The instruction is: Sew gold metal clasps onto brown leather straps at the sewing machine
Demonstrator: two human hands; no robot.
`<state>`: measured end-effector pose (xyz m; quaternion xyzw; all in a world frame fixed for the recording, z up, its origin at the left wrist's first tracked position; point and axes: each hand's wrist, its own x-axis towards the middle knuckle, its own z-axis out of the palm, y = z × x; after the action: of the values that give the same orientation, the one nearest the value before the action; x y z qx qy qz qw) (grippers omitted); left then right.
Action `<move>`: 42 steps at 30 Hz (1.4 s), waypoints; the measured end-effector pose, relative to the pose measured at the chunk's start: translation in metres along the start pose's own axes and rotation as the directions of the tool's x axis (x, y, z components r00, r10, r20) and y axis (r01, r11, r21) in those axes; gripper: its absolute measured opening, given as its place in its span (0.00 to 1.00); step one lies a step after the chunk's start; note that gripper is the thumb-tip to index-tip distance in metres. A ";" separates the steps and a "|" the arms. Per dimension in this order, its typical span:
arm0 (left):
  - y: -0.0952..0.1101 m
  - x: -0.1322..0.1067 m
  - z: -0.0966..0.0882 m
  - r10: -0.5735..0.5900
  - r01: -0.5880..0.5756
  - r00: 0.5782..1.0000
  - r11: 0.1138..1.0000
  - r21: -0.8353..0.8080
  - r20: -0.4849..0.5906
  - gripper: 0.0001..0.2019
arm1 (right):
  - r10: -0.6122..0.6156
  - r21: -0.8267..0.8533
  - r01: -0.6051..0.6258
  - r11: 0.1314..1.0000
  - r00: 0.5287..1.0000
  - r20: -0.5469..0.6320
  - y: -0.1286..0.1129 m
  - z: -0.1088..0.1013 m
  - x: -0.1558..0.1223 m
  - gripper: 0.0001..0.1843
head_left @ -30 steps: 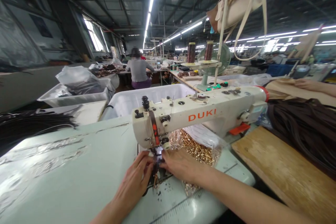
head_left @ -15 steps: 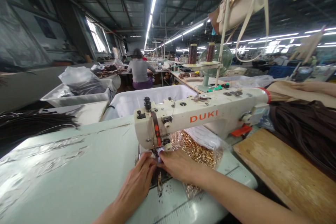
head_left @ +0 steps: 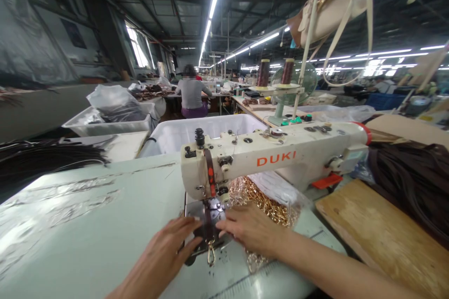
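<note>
Under the head of the white sewing machine lies a narrow dark brown strap, running toward me over the metal plate. A gold snap hook hangs from its near end onto the tabletop. Left of the strap is my left hand, thumb and fingers apart, nothing between them. On the other side my right hand rests low with loosely bent fingers, the fingertips close beside the strap and not gripping it. Behind the right hand, a clear plastic bag holds many gold snap hooks.
The pale green table spreads to the left. A wooden board and a heap of dark brown straps lie at right. Behind the machine stands a white bin; thread cones rise beyond. A person sits farther back.
Both hands have let go at the needle area and moved apart, uncovering the strap and snap hook. The view has shifted slightly left. A forearm at the far right is gone from view.
</note>
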<state>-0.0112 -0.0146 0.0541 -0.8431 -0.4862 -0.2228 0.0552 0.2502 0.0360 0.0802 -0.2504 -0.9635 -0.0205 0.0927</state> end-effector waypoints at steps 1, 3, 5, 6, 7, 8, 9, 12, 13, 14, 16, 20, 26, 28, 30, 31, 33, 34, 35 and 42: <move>0.007 -0.001 0.006 0.051 -0.047 0.998 0.995 -0.088 0.043 0.13 | -0.038 -0.011 0.038 0.999 0.999 -0.007 -0.002 0.003 0.001 0.09; 0.015 -0.001 0.014 0.135 -0.120 0.988 0.975 -0.189 0.069 0.14 | -0.068 -0.024 0.068 0.997 0.998 -0.008 -0.005 0.007 0.002 0.10; 0.016 0.002 0.015 0.168 -0.145 0.982 0.965 -0.221 0.091 0.17 | -0.071 -0.007 0.071 0.997 0.997 0.002 -0.005 0.009 0.003 0.09; 0.014 0.005 0.014 0.171 -0.141 0.978 0.963 -0.228 0.117 0.17 | -0.066 0.009 0.066 0.998 0.998 0.008 -0.005 0.009 0.004 0.09; 0.013 0.008 0.012 0.168 -0.131 0.975 0.963 -0.235 0.145 0.17 | -0.056 0.027 0.055 0.998 0.998 0.010 -0.005 0.009 0.004 0.09; 0.011 0.011 0.010 0.155 -0.113 0.974 0.965 -0.237 0.167 0.16 | -0.042 0.044 0.041 0.998 0.999 0.011 -0.004 0.009 0.005 0.09; 0.010 0.014 0.009 0.147 -0.104 0.974 0.966 -0.236 0.173 0.15 | -0.026 0.059 0.025 0.998 1.000 0.011 -0.004 0.009 0.006 0.09; 0.005 0.023 0.010 0.132 -0.094 0.981 0.964 -0.250 0.140 0.14 | 0.002 0.097 -0.004 0.995 1.000 0.017 -0.004 0.012 0.010 0.11; 0.003 0.026 0.012 0.128 -0.093 0.984 0.961 -0.260 0.123 0.14 | 0.011 0.101 -0.013 0.995 1.000 0.019 -0.004 0.013 0.012 0.12; 0.000 0.027 0.014 0.126 -0.093 0.986 0.958 -0.270 0.109 0.14 | 0.023 0.102 -0.024 0.995 1.000 0.020 -0.004 0.015 0.013 0.13; -0.005 0.030 0.017 0.119 -0.092 0.989 0.958 -0.272 0.083 0.13 | 0.055 0.100 -0.056 0.993 0.998 0.016 -0.004 0.018 0.015 0.12; -0.014 0.032 0.023 0.159 -0.153 0.987 0.959 -0.236 0.006 0.14 | 0.077 0.097 -0.077 0.992 0.997 0.004 -0.005 0.021 0.016 0.10; -0.020 0.032 0.031 0.111 -0.109 0.994 0.962 -0.250 -0.009 0.11 | 0.062 0.041 -0.060 0.997 0.998 -0.032 -0.005 0.023 0.014 0.09; -0.023 0.033 0.033 0.010 -0.005 1.000 0.955 -0.297 0.014 0.09 | 0.056 0.024 -0.055 0.998 0.997 -0.049 -0.005 0.024 0.013 0.10; -0.028 0.035 0.031 -0.087 0.095 0.995 0.955 -0.280 0.042 0.09 | 0.043 -0.009 -0.044 0.999 0.997 -0.062 -0.005 0.023 0.011 0.10; -0.031 0.038 0.028 -0.103 0.116 0.993 0.959 -0.258 0.062 0.11 | 0.034 -0.026 -0.036 0.999 0.997 -0.064 -0.005 0.021 0.010 0.10; -0.037 0.044 0.021 -0.047 0.074 0.992 0.969 -0.237 0.117 0.14 | 0.021 -0.057 -0.025 0.998 0.997 -0.070 -0.007 0.016 0.006 0.08; -0.039 0.048 0.018 0.011 0.027 0.988 0.969 -0.246 0.151 0.13 | 0.017 -0.066 -0.022 0.998 0.997 -0.072 -0.008 0.012 0.005 0.08; -0.040 0.053 0.015 0.066 -0.017 0.982 0.966 -0.260 0.180 0.11 | 0.012 -0.071 -0.017 0.997 0.997 -0.071 -0.010 0.008 0.003 0.08; -0.032 0.061 0.013 0.161 -0.114 0.958 0.974 -0.198 0.239 0.15 | 0.022 -0.065 -0.028 0.997 0.995 -0.094 -0.027 -0.008 -0.008 0.08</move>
<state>-0.0078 0.0545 0.0643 -0.8980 -0.4069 -0.1522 -0.0695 0.2452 0.0081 0.0867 -0.2642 -0.9537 -0.0631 0.1294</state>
